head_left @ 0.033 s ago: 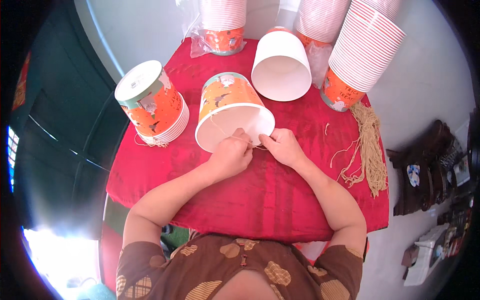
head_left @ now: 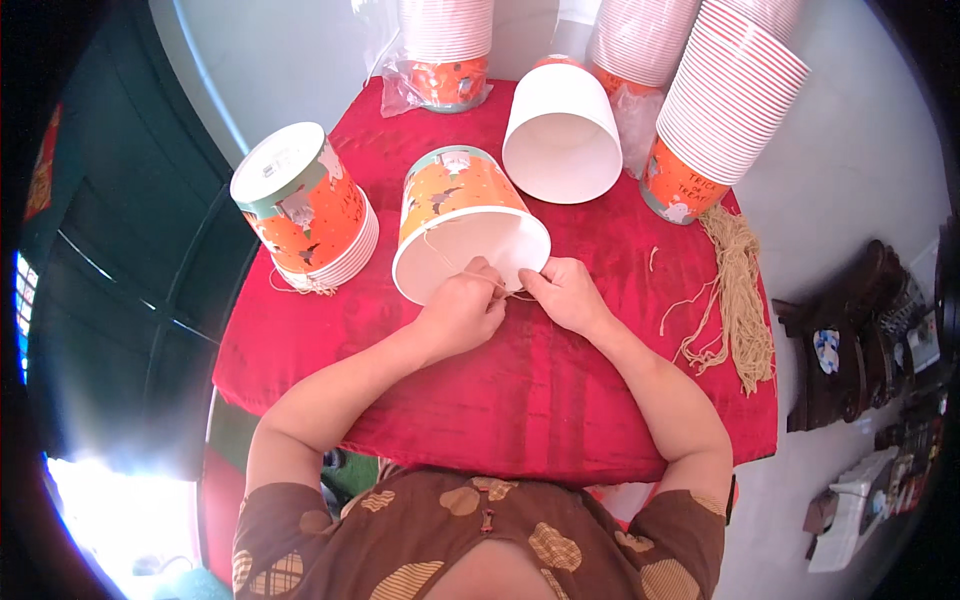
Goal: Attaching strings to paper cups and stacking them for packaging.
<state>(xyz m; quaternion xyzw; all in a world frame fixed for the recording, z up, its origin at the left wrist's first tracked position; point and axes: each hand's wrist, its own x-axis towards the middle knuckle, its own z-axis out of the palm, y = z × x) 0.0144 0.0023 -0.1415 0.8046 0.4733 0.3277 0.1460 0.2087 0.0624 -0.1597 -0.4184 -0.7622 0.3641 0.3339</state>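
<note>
An orange paper bucket (head_left: 455, 195) with a green base and bat drawings lies on its side, its white mouth facing me. My left hand (head_left: 463, 305) is closed at the lower rim, pinching a thin beige string (head_left: 437, 252) that runs across the bucket's inside. Opposite it, my right hand (head_left: 570, 295) grips the rim's lower right part, thumb on the inner side and fingers outside. A short end of string shows between the two hands. How the string meets the rim is hidden by my fingers.
Left stands an upturned stack of orange buckets (head_left: 310, 215). A white-sided bucket (head_left: 560, 115) lies behind. Tall bucket stacks (head_left: 735, 90) line the back, some in clear plastic. A beige string bundle (head_left: 742, 300) hangs over the right side of the red-covered table (head_left: 560, 400).
</note>
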